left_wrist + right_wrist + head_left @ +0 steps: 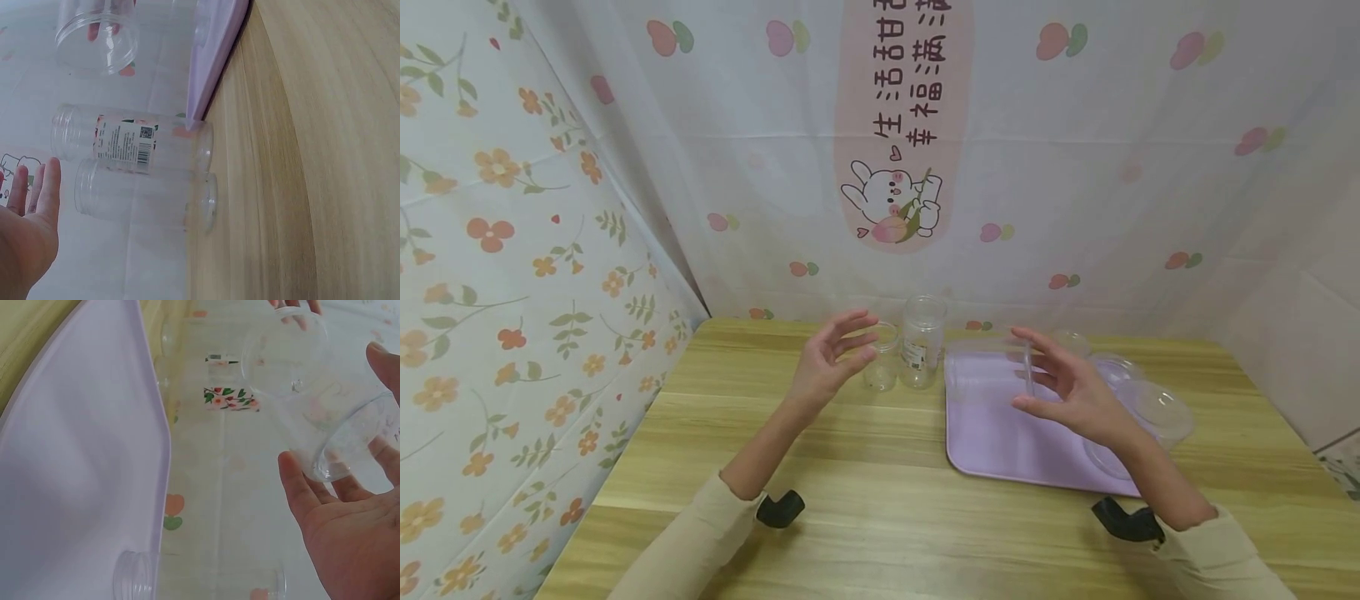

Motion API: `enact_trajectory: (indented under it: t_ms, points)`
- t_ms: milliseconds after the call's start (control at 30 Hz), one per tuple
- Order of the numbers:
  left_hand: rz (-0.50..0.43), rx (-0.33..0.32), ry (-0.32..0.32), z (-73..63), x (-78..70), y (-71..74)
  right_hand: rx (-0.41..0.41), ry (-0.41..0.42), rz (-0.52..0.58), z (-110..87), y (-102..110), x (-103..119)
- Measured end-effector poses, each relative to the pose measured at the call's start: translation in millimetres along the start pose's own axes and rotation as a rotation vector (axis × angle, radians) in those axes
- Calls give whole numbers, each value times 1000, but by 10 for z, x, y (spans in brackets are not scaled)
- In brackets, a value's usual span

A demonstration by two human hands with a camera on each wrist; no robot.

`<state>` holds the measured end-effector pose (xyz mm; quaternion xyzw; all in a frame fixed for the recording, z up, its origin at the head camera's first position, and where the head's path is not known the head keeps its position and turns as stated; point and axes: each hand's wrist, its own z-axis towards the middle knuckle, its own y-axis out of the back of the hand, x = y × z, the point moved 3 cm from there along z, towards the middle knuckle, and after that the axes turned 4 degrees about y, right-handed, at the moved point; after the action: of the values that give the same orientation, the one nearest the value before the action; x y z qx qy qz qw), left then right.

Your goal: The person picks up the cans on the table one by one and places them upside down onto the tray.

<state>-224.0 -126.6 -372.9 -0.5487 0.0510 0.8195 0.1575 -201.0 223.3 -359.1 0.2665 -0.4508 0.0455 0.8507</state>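
Note:
My right hand [1078,396] grips a clear plastic jar [300,419] by its base end, fingers and thumb spread around it. The jar lies sideways in the air above the lilac tray [1022,454], its mouth facing left. My left hand [831,362] is held up with fingers loosely bent and nothing in it. Just beyond that hand, a shorter clear jar [882,367] stands on the table. Beside it stands a taller clear jar [922,333] with a printed label, also seen upright in the left wrist view.
More clear jars [1161,412] are on the tray's right side, partly hidden behind my right hand and forearm. The wooden table [865,508] ends at a patterned cloth [1045,167] hung behind it. Another floral cloth [535,292] hangs at the left.

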Motion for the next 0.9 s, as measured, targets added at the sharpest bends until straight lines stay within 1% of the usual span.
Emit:
enact_trajectory:
  t_ms: [100,333,600,900]
  points:
    - [8,-4,-3,9,-4,12,5,3,2,-3,3,-1]
    - [15,-22,18,43,11,59,18,3,2,-19,17,-7]
    - [24,-48,12,76,26,98,32,-7,-6,-62,43,-16]
    - [91,-68,17,125,61,145,28,-17,-39,-88,65,8]
